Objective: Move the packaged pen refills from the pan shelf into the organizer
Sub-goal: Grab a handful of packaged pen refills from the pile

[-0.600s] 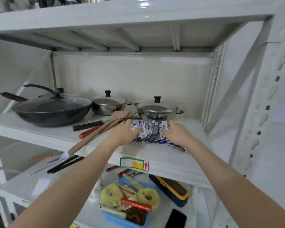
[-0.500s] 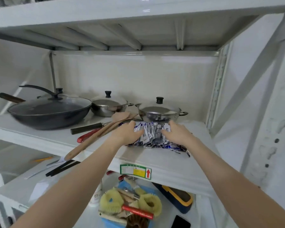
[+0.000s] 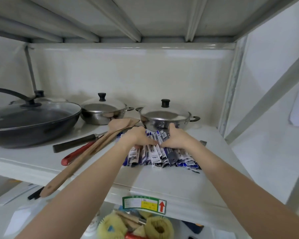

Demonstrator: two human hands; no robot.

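Gathering step: left hand and right hand pressing in on refills on shelf, near pot. Full grasp unclear. Next: lift whole bunch, no spills.

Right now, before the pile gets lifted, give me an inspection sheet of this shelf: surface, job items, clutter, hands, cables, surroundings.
Surface: white pan shelf, bare at the front, a sticker with a red arrow on its edge.
Job's things: packaged pen refills, a loose blue and white pile lying on the shelf in front of the right steel pot. No organizer in view.
Clutter: lidded wok, second lidded steel pot, wooden spatulas, a black handle and a red handle left of the pile.
Hands: left hand and right hand press on the pile from either side.
Cables: nothing seen.
Surroundings: lower shelf holds a bin of yellow scrub brushes.
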